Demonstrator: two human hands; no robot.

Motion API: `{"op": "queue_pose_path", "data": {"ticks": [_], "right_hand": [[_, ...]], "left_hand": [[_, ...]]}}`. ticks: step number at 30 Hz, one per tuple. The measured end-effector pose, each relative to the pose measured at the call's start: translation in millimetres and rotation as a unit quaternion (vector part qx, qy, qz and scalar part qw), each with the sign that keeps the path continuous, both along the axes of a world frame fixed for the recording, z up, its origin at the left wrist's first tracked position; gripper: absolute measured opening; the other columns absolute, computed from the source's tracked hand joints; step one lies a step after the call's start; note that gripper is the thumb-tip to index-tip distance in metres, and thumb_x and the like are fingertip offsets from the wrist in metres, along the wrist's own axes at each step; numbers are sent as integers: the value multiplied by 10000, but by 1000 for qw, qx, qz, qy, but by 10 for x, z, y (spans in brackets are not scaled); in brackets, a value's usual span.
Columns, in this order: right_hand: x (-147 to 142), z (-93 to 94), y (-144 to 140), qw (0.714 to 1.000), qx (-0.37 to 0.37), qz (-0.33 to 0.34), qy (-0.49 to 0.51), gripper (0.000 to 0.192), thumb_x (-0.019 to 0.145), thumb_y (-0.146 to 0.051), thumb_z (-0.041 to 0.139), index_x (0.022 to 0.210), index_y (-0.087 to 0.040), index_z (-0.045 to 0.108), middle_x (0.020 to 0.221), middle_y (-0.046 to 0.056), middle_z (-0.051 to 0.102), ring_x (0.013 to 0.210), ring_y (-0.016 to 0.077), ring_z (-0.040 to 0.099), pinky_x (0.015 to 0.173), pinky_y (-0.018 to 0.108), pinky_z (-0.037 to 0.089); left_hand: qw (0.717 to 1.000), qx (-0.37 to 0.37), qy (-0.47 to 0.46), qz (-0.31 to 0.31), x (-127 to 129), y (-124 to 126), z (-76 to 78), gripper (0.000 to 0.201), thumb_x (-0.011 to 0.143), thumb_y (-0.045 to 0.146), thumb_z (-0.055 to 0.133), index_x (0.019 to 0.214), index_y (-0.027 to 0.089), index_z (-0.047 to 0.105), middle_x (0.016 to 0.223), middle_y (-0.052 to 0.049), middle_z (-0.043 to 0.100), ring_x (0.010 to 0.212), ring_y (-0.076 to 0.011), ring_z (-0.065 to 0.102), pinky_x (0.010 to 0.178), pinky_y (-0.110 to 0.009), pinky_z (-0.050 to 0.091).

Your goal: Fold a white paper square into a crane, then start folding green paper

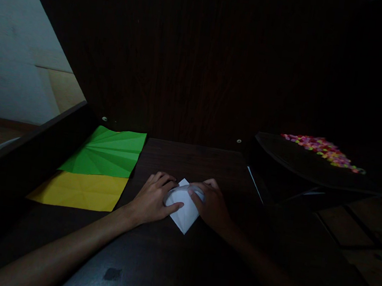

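Observation:
A small folded piece of white paper (185, 210) lies on the dark wooden table (161, 261), one corner pointing toward me. My left hand (153, 199) presses on its left side, thumb laid across the paper. My right hand (213, 204) holds its right side, fingers curled over the top edge. Both hands touch the paper at once.
A creased green sheet (107, 152) and a yellow sheet (81, 190) lie flat at the left of the table. At the right stands a dark tray (300, 169) with several small colourful pieces (324, 149). A dark wooden panel rises behind the table. The scene is dim.

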State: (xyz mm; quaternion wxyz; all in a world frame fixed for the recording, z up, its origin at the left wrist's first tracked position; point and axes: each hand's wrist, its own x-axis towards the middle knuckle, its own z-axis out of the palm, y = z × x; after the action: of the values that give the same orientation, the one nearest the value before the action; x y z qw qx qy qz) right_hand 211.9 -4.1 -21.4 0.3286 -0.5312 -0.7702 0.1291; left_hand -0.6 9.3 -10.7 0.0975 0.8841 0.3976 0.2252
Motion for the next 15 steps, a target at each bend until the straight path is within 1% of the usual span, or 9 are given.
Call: {"op": "queue_pose_path", "data": {"ticks": [3, 8, 11, 13, 15], "right_hand": [[-13, 20, -3, 1000, -6, -2, -7, 195, 919, -261, 539, 1013, -215, 704, 865, 71, 699, 882, 251, 565, 797, 403, 508], [-20, 16, -3, 1000, 7, -20, -6, 182, 918, -263, 526, 948, -214, 698, 821, 63, 675, 838, 238, 570, 789, 383, 504], [-20, 16, 0, 1000, -5, -25, 4, 160, 895, -257, 550, 946, -218, 696, 814, 58, 666, 840, 235, 575, 777, 369, 504], [-22, 20, 3, 999, -15, -30, 12, 153, 885, -247, 556, 942, -212, 694, 825, 61, 662, 845, 233, 582, 778, 364, 502], [-25, 24, 8, 999, -18, -39, 13, 136, 878, -243, 561, 903, -200, 687, 820, 67, 652, 844, 233, 588, 779, 363, 497]], "left_hand": [[1000, 0, 4, 0, 2, -7, 12, 498, 818, 516, 656, 1159, 156, 621, 1186, -124, 622, 1105, -313, 514, 935, -491, 421], [1000, -4, -2, -4, 4, -3, 23, 495, 814, 516, 657, 1157, 160, 623, 1200, -125, 628, 1109, -321, 518, 937, -501, 416], [1000, -21, -8, -15, 1, 3, 16, 495, 821, 493, 661, 1189, 166, 605, 1211, -116, 638, 1147, -329, 501, 958, -507, 406], [999, -38, -13, -19, -3, 4, 8, 521, 825, 468, 667, 1240, 169, 569, 1216, -113, 637, 1171, -330, 492, 969, -505, 406], [998, -55, -27, -8, -8, 2, -4, 620, 811, 452, 685, 1328, 173, 489, 1253, -125, 607, 1177, -326, 497, 974, -500, 416]]}}
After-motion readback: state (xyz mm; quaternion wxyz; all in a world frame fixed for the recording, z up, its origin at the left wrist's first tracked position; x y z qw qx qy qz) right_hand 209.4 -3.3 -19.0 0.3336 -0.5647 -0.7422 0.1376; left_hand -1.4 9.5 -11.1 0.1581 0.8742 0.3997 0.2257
